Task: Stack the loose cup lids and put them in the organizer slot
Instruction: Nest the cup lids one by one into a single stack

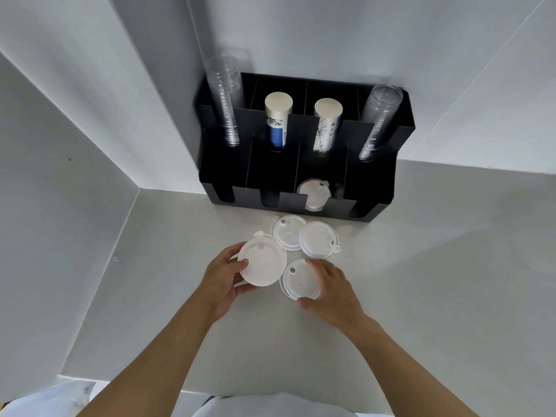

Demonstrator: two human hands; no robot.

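My left hand (221, 281) holds a white cup lid (262, 263) tilted slightly above the counter, thumb on its left rim. My right hand (329, 288) grips the right edge of another white lid (298, 281) that lies flat just right of the held one. Two more lids lie closer to the organizer: one (285, 231) with its tab up-left, and one (317, 239) partly over it to the right. The black organizer (288, 203) stands against the wall; its third front slot holds several upright lids (313, 195).
The organizer's back slots hold two stacks of clear cups (227, 97) (377, 121) and two stacks of paper cups (276, 121) (325, 124). White walls close in on the left and behind. The grey counter (421, 281) extends to the right.
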